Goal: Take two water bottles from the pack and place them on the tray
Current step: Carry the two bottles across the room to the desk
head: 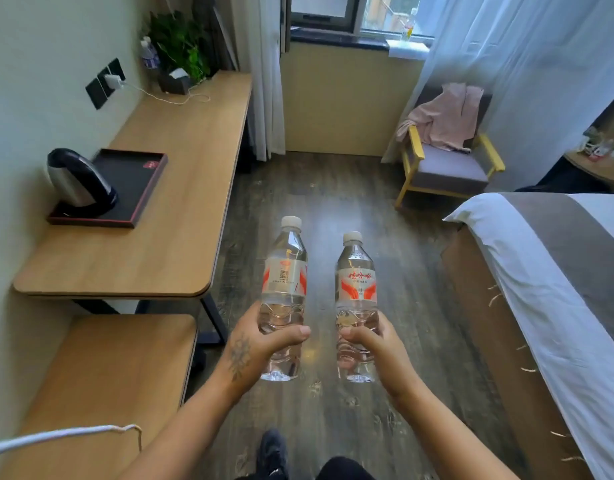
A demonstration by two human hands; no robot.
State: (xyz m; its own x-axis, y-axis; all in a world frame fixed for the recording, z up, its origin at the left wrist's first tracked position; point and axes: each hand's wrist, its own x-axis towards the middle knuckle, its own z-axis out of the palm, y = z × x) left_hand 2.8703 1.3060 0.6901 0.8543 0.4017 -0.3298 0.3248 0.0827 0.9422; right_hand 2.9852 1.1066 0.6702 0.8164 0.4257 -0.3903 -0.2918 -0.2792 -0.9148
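My left hand (260, 348) grips the lower part of a clear water bottle (285, 268) with a white cap and a red-and-white label. My right hand (378, 344) grips a second, matching water bottle (356, 271). Both bottles are upright, side by side and apart, held over the wooden floor. A black tray (139, 188) with a dark red rim lies on the wooden desk (180, 202) at the left, well away from both hands. The pack of bottles is not in view.
A steel-and-black kettle (78, 181) stands on the tray's near-left part. A lower wooden shelf (118, 368) sits under the desk's near end. A bed (548, 289) runs along the right, an armchair (447, 157) stands by the window, and a plant (180, 46) and tissue box (175, 81) sit at the desk's far end.
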